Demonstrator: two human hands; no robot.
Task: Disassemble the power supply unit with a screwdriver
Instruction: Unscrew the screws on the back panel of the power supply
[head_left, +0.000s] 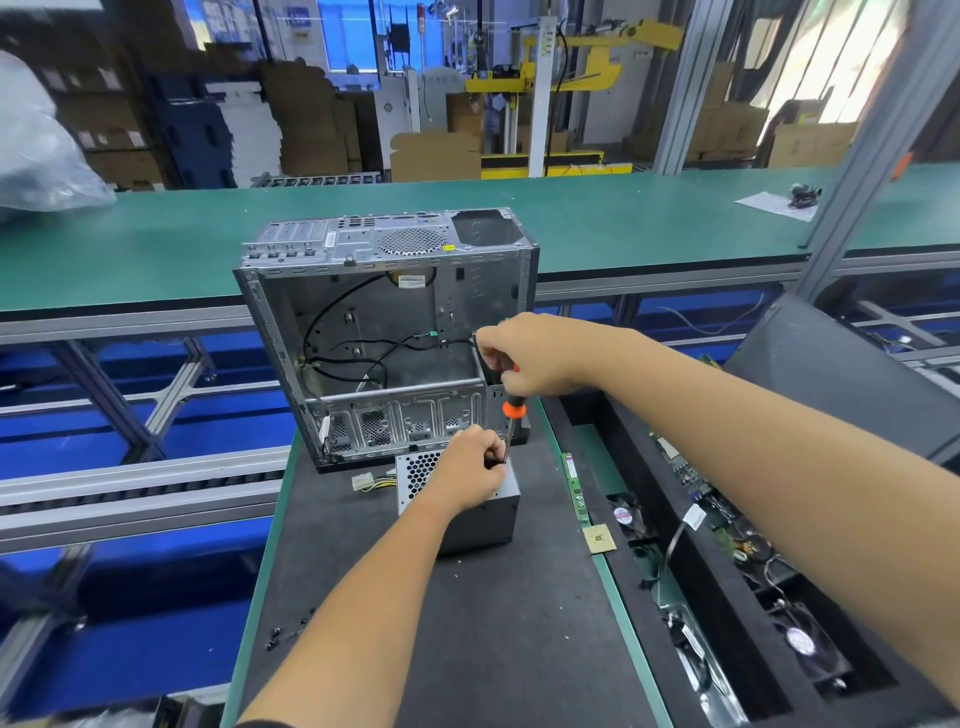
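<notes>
Both forearms bare, reaching fwd from bottom of frame. Left hand (470, 470) low, centre; knuckles up, fingers curled in, tips pinched together near thumb. Left wrist straight, arm runs up from lower left. Right hand (530, 358) higher, above left; fingers curled tight in a grip, palm down. Right arm comes in from far right, elbow out of view.

Bright, even light; blurred, warped wide-angle edges
</notes>
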